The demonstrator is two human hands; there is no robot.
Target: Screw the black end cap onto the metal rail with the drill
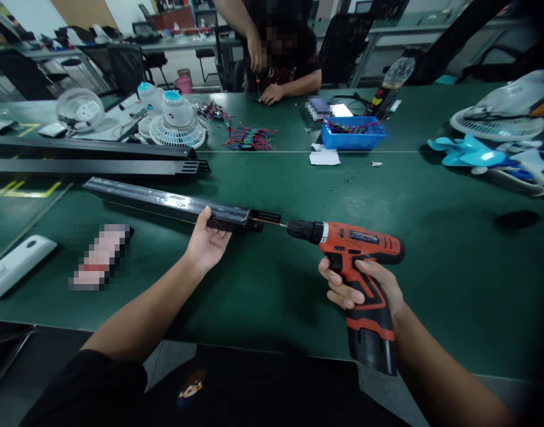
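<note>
A long black metal channel [169,204] lies across the green table, its far end to the left. My left hand [207,243] is wrapped round it close to its right end, thumb on top and fingers underneath. In my right hand [349,284] is an orange and black cordless drill [361,243], held by its handle and pointing left. The drill's long thin bit [272,223] reaches to the channel's right end, beside a slotted black tab [267,215]. Whether the tip is seated in a screw there is too small to tell.
Two more black channels [89,167] lie behind on the left. White fan parts [178,121], wired circuit boards [249,138], a blue bin [354,137] and blue fan blades [470,151] stand farther back. Across the table a person's hands [272,93] work with a tool. A phone [101,258] lies front left.
</note>
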